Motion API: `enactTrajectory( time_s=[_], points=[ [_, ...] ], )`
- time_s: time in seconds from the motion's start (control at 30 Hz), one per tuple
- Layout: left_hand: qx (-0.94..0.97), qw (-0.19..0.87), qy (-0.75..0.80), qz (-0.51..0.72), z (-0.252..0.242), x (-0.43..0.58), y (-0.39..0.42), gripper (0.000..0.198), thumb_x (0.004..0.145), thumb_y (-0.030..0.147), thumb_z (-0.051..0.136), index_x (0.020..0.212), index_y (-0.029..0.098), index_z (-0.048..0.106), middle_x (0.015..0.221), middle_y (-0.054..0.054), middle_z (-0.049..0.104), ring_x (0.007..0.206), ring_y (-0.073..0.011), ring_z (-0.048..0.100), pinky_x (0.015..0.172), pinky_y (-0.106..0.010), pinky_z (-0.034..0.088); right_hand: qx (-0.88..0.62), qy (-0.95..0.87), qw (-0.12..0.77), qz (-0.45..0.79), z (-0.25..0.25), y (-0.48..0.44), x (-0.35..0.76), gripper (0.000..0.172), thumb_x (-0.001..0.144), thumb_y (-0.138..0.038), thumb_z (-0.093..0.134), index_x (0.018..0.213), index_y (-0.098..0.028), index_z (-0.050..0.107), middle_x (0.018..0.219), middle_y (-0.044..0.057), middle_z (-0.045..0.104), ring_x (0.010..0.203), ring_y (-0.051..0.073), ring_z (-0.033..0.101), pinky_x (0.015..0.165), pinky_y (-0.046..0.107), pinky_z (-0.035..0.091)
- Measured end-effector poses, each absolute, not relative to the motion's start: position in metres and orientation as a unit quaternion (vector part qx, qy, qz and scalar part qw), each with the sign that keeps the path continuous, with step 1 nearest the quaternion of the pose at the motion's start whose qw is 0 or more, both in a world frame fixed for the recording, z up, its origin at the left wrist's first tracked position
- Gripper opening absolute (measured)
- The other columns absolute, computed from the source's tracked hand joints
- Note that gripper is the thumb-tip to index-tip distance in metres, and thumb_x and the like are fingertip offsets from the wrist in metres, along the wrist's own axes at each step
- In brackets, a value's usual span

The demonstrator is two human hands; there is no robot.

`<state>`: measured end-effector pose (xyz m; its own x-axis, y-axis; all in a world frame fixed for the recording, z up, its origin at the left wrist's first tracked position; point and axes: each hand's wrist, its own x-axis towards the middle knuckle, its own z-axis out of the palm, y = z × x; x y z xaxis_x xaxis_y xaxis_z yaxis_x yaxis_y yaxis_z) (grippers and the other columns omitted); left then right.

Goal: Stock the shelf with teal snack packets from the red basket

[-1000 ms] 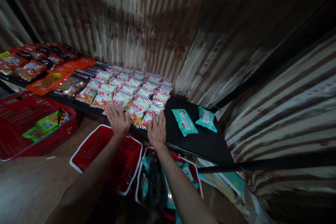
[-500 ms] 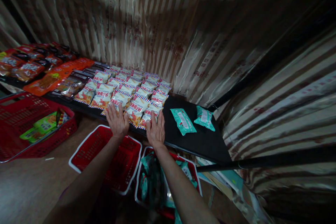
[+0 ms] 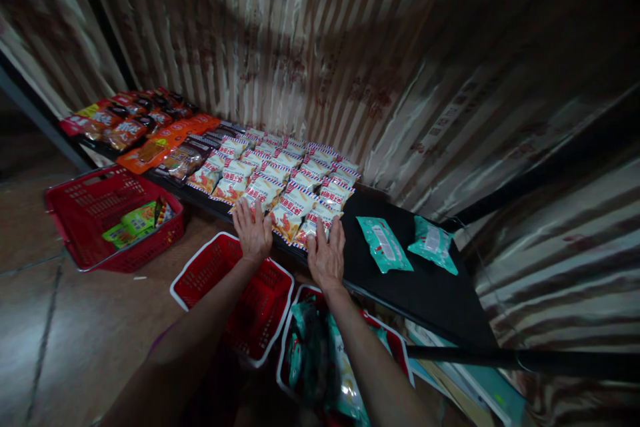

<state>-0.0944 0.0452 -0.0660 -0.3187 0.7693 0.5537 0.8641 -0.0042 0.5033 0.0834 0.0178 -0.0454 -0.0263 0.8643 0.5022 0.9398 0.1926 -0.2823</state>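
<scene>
Left hand point(image 3: 253, 235) and right hand point(image 3: 326, 255) flat on snack packets point(image 3: 290, 210), fingers point(image 3: 250, 215) spread, gripping nothing

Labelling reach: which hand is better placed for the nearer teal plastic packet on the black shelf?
Right, likely. The right hand rests open nearest the teal plastic packet; the left hand is farther.
</scene>
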Motion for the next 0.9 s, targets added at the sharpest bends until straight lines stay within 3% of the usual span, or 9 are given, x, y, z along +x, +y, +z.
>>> enactTrajectory(
  time_s=[0.4,0.9],
  points=[
    [-0.589,0.046,-0.706,-0.39,-0.0623,-0.0934,0.0445,0.053,0.092,0.037,0.035,0.14,0.014,0.036,0.152,-0.017,0.019,0.142,-0.0289,0.011,0.113,-0.051,0.017,-0.627,-0.717,0.295,-0.075,-0.0487,0.0198,0.0834,0.049,0.093,-0.037,0.034,0.139,-0.021,0.039,0.155,0.011,0.011,0.14,0.031,0.014,0.107,0.052,0.03],
    [-0.594,0.046,-0.698,-0.398,-0.0664,-0.0911,0.0445,0.055,0.091,0.038,0.037,0.14,0.014,0.036,0.152,-0.018,0.016,0.142,-0.03,0.005,0.113,-0.054,0.012,-0.617,-0.726,0.293,-0.075,-0.0482,0.0172,0.0833,0.048,0.093,-0.033,0.036,0.139,-0.023,0.038,0.157,0.008,0.004,0.141,0.032,0.01,0.108,0.054,0.028]
  ],
)
